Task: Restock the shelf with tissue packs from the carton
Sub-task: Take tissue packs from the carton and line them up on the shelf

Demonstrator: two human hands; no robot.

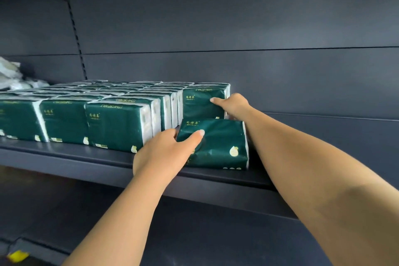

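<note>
Rows of dark green tissue packs [116, 123] stand upright on the dark shelf [86, 155], filling its left part. My left hand [164, 153] grips the left end of one green pack [222, 144] at the shelf's front, thumb across its face. Behind it stands another green pack [200, 103] at the right end of the rows. My right hand [232, 104] holds that rear pack at its right side, thumb on its front and fingers hidden behind. The carton is not in view.
The shelf's dark back panel [237, 28] rises behind the packs. White crumpled plastic [10, 75] lies at the far left of the shelf. A bare stretch of shelf [323, 134] runs to the right of my arms. A yellow scrap [17, 256] lies below left.
</note>
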